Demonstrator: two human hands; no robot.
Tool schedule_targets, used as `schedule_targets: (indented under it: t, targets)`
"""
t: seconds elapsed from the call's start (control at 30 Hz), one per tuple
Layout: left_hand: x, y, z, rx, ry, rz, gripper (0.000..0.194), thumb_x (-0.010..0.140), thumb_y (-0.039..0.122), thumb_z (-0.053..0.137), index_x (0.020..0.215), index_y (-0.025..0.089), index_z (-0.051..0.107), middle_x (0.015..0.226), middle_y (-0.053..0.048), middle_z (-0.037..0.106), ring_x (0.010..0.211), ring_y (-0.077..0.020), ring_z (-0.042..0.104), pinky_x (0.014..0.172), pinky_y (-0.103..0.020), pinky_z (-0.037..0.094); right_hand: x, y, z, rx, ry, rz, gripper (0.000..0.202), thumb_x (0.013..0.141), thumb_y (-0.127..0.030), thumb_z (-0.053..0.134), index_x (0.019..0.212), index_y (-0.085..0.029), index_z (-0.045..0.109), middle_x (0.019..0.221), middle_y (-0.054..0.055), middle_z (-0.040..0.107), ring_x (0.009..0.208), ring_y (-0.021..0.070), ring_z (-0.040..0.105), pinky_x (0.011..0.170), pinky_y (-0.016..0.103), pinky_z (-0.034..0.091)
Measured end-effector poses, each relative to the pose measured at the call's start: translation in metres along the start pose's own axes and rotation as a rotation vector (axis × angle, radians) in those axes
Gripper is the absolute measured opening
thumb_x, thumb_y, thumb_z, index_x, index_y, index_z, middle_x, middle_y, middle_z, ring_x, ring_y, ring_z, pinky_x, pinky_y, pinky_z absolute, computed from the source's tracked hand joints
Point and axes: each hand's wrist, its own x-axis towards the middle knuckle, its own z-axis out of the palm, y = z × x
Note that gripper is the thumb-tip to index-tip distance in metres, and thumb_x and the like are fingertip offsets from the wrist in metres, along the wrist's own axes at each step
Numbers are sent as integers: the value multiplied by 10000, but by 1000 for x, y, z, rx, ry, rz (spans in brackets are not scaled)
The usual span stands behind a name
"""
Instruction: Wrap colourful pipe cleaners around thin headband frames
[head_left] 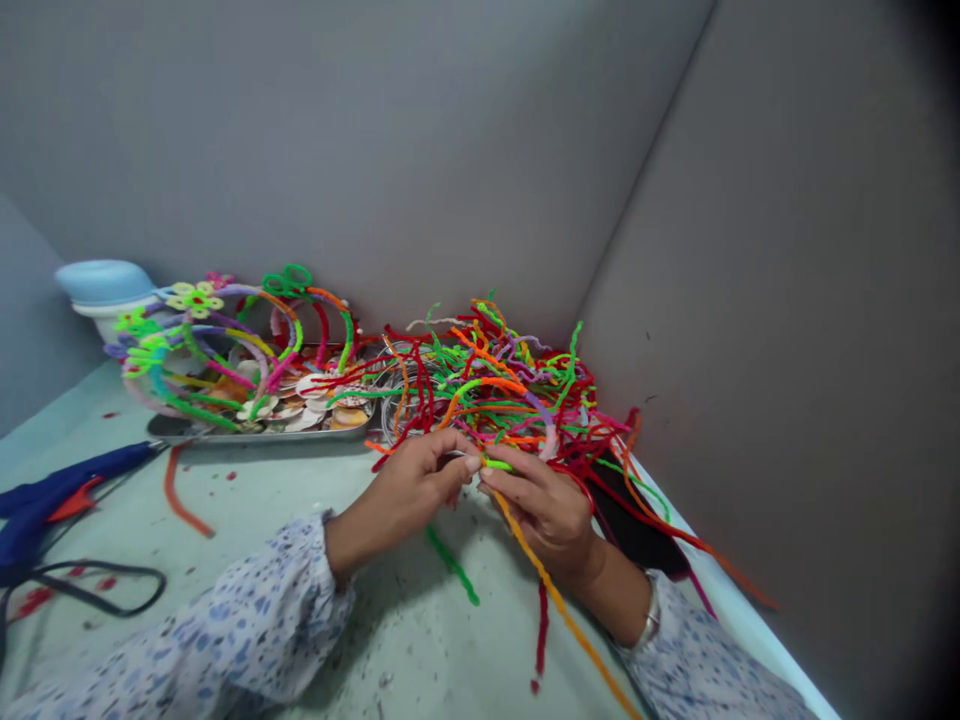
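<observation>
In the middle, my left hand and my right hand meet with fingertips pinched together. Between them is a curved headband wrapped in yellow-green, orange, purple and pink fuzzy pipe cleaner. An orange-yellow pipe cleaner hangs from the pinch point and runs down past my right hand to the lower edge. The left thumb and index finger close on the headband's end; the right fingers close on its green part. The fingertips partly hide the joint.
Behind the hands lies a tangled heap of pipe cleaners. At left are a metal tray with round discs, several finished headbands, a blue-lidded container and a blue-handled glue gun with its cord. Grey partitions stand behind and right.
</observation>
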Motion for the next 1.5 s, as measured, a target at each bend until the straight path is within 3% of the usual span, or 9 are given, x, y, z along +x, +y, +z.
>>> schedule_targets:
  t: [0.2,0.4,0.6,0.77,0.97,1.23,1.5]
  targets:
    - [0,-3,4,-79,20,-29,190,815,312,522,741,139,547,495,61,460,467,-77,405,458,-187,296,-3,-1,1,-71,-5,-41,370,803,-78,533,1136,-223,601,1175,123,622,1000,189,630,767,287,545]
    - [-1,-11,10,-146,112,-26,197,811,333,537,740,149,547,499,74,415,447,-68,361,436,-182,272,-1,-4,3,-141,-32,-73,375,800,-71,514,1145,-201,583,1206,152,600,1048,209,610,796,300,537]
    - [1,-20,9,-118,129,11,211,816,347,535,759,146,564,531,67,397,463,-68,327,428,-182,250,3,-10,7,-76,14,112,396,838,-85,483,1219,-193,473,1147,98,642,1024,167,622,847,264,508]
    - [5,-26,8,-163,124,-24,214,824,352,521,779,146,552,550,67,399,452,-62,339,415,-180,254,11,-13,1,-234,-41,141,231,850,-168,534,1067,-208,603,967,52,691,878,182,633,773,302,481]
    - [3,-17,10,-239,89,-34,216,799,341,554,719,140,547,532,70,417,451,-61,369,433,-183,296,22,-15,-8,-335,-38,94,209,818,-221,587,1016,-208,654,745,35,665,768,222,554,706,378,398]
    - [0,-9,13,-238,114,-40,110,763,234,576,719,137,550,543,67,452,464,-53,380,439,-170,297,25,-16,-7,-234,-6,104,180,821,-173,554,964,-154,661,711,59,636,716,203,521,663,355,376]
    - [-2,-4,15,-183,128,-32,133,775,257,574,729,133,561,530,62,450,456,-55,385,435,-174,302,25,-18,-9,-226,3,50,151,819,-143,535,941,-153,624,673,44,610,679,191,516,647,345,376]
